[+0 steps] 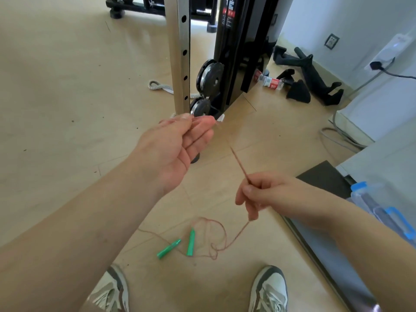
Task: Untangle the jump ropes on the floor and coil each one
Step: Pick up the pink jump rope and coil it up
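Pinching the thin red rope (239,164) with closed fingers, the left hand (177,147) and the right hand (265,194) keep one stretch tight, probably to follow it; its tangle and green handles (179,245) lie on the floor (67,86).

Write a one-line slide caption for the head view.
Both hands, left and right, stretch a thin red jump rope above its green handles on the floor.
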Motion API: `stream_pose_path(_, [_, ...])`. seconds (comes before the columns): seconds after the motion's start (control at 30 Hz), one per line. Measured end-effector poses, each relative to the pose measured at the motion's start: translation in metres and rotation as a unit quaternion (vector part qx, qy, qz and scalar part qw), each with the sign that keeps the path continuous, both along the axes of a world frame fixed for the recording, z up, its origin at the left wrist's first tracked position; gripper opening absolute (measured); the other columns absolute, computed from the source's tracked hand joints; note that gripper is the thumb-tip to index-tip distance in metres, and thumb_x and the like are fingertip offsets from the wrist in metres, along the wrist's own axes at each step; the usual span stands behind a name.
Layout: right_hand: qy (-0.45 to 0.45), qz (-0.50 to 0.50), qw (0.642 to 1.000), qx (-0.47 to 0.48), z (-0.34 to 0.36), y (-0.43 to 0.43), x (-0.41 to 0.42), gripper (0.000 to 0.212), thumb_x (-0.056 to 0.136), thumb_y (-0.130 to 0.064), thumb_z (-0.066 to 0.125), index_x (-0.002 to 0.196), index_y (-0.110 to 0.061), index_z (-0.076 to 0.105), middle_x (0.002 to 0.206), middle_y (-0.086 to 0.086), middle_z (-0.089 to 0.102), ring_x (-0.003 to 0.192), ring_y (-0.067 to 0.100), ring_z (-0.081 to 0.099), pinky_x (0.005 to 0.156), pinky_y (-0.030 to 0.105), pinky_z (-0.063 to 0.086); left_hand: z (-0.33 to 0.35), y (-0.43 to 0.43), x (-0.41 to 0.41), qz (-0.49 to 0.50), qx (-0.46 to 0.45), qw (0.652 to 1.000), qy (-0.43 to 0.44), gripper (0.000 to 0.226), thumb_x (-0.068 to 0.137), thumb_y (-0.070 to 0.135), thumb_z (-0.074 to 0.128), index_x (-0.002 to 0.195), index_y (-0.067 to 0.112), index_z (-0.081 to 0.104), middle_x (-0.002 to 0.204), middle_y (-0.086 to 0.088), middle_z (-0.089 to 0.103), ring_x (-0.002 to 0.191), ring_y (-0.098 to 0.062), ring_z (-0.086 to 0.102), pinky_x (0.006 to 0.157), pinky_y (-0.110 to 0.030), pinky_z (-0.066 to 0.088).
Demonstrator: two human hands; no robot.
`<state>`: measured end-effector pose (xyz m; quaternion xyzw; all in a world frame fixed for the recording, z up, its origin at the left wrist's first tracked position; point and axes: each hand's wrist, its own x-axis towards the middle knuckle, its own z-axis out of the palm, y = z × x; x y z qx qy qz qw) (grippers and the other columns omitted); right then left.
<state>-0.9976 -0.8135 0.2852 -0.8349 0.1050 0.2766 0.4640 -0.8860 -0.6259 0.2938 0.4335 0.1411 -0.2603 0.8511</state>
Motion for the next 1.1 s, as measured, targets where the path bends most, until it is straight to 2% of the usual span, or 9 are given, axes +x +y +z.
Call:
stream_pose_path(0.13, [-0.058, -0.118, 0.988, 0.08, 0.005, 0.016, 0.007, 0.033, 0.112, -0.028, 0.038, 0.113, -0.007, 0.064, 0.085, 0.026, 0.072, 0.074, 0.027, 0.069, 0.077, 0.046, 0.061, -0.023, -0.004, -0.021, -0.223, 0.146, 0.964, 0.006, 0.031, 0.091, -0.007, 0.053, 0.12, -0.002, 0.064, 0.108, -0.025, 0.075, 0.1, -0.031, 0.077, 0.096, -0.047, 0.06])
stream_pose_path(0.27, [-0.09, -0.213, 0.95, 0.209, 0.015, 0.025, 0.021, 0.031, 0.111, -0.029, 0.042, 0.117, -0.011, 0.066, 0.088, 0.02, 0.071, 0.076, 0.031, 0.07, 0.066, 0.042, 0.06, -0.04, -0.007, -0.054, -0.515, 0.297, 0.786, -0.171, 0.041, 0.073, 0.001, 0.06, 0.11, 0.011, 0.073, 0.112, -0.006, 0.077, 0.11, -0.015, 0.072, 0.094, -0.033, 0.058])
stream_pose_path(0.33, [-0.098, -0.28, 0.922, 0.248, 0.018, 0.023, 0.028, 0.029, 0.111, -0.028, 0.043, 0.121, -0.013, 0.066, 0.09, 0.018, 0.072, 0.076, 0.029, 0.07, 0.064, 0.037, 0.061, -0.048, -0.001, -0.059, -0.586, 0.359, 0.691, -0.225, 0.033, 0.082, 0.016, 0.064, 0.111, 0.027, 0.074, 0.116, 0.012, 0.074, 0.11, -0.004, 0.068, 0.099, -0.029, 0.057])
stream_pose_path(0.4, [-0.096, -0.332, 0.897, 0.277, 0.016, 0.019, 0.033, 0.032, 0.11, -0.034, 0.043, 0.125, -0.013, 0.062, 0.098, 0.018, 0.074, 0.082, 0.025, 0.074, 0.069, 0.036, 0.063, -0.051, 0.001, -0.061, -0.587, 0.411, 0.648, -0.258, 0.019, 0.094, 0.023, 0.058, 0.102, 0.03, 0.074, 0.114, 0.013, 0.074, 0.107, -0.004, 0.069, 0.099, -0.033, 0.056])
stream_pose_path(0.6, [0.079, -0.107, 0.969, 0.207, -0.008, 0.009, 0.022, 0.09, 0.1, -0.071, 0.01, 0.13, -0.009, 0.066, 0.121, 0.023, 0.073, 0.118, 0.033, 0.069, 0.111, 0.05, 0.044, -0.012, -0.006, -0.038, -0.267, 0.178, 0.942, -0.097, 0.024, 0.11, 0.009, 0.041, 0.115, 0.001, 0.063, 0.095, -0.022, 0.078, 0.086, -0.031, 0.079, 0.076, -0.038, 0.066])
stream_pose_path(0.77, [0.084, 0.028, 0.983, 0.158, -0.011, 0.002, 0.008, 0.074, 0.1, -0.067, 0.031, 0.115, -0.006, 0.071, 0.107, 0.019, 0.077, 0.113, 0.03, 0.069, 0.108, 0.049, 0.049, 0.003, 0.006, -0.005, -0.073, -0.009, 0.997, -0.007, 0.025, 0.11, 0.009, 0.042, 0.123, -0.004, 0.058, 0.102, -0.026, 0.076, 0.092, -0.031, 0.079, 0.069, -0.032, 0.065])
stream_pose_path(0.87, [-0.004, -0.02, 0.997, 0.075, -0.011, 0.007, 0.007, 0.044, 0.11, -0.035, 0.041, 0.104, 0.0, 0.067, 0.092, 0.017, 0.077, 0.086, 0.027, 0.071, 0.093, 0.053, 0.057, -0.005, 0.013, -0.008, -0.147, 0.035, 0.988, 0.012, 0.025, 0.103, 0.01, 0.052, 0.125, -0.002, 0.056, 0.116, -0.024, 0.074, 0.104, -0.032, 0.075, 0.09, -0.04, 0.063])
stream_pose_path(0.93, [-0.052, -0.109, 0.98, 0.159, -0.006, 0.014, 0.012, 0.045, 0.111, -0.03, 0.038, 0.106, 0.007, 0.063, 0.086, 0.019, 0.072, 0.078, 0.029, 0.067, 0.078, 0.044, 0.061, -0.018, 0.012, -0.023, -0.295, 0.134, 0.945, -0.033, 0.033, 0.092, -0.003, 0.055, 0.124, 0.002, 0.062, 0.122, -0.019, 0.073, 0.11, -0.027, 0.074, 0.096, -0.041, 0.06])
stream_pose_path(1.1, [-0.089, -0.294, 0.837, 0.452, 0.015, 0.024, 0.03, 0.043, 0.111, -0.038, 0.034, 0.107, -0.006, 0.063, 0.079, 0.011, 0.069, 0.074, 0.025, 0.073, 0.063, 0.033, 0.062, -0.035, 0.004, -0.063, -0.564, 0.362, 0.696, -0.258, 0.026, 0.092, 0.018, 0.062, 0.113, 0.028, 0.073, 0.109, 0.011, 0.074, 0.108, -0.007, 0.068, 0.097, -0.028, 0.056])
